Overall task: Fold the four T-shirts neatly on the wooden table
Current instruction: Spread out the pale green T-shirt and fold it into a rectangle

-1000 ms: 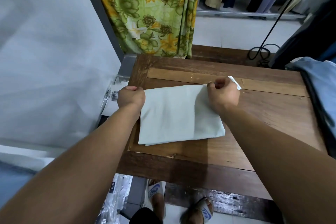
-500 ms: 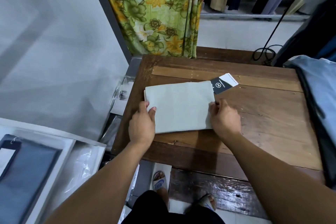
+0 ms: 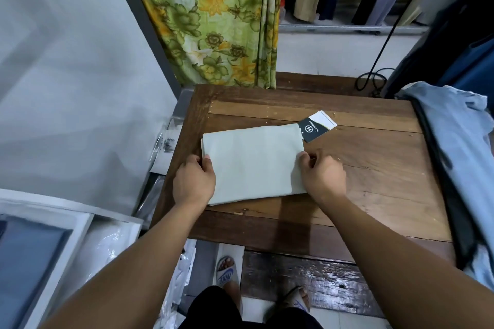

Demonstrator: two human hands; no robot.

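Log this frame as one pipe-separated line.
pale green T-shirt: folded on wooden table | left hand: grips its left edge | right hand: pinches its right edge | hang tag: sticks out at far right corner

A green floral curtain (image 3: 213,21) hangs left of a coiled black cable (image 3: 372,72).

Folded T-shirt (image 3: 254,163) on table (image 3: 374,181), tag (image 3: 316,127) behind its right corner

I see the left grip (image 3: 193,183) and right grip (image 3: 322,177) holding the folded T-shirt (image 3: 254,163) by its sides. It lies on the tabletop (image 3: 374,168).
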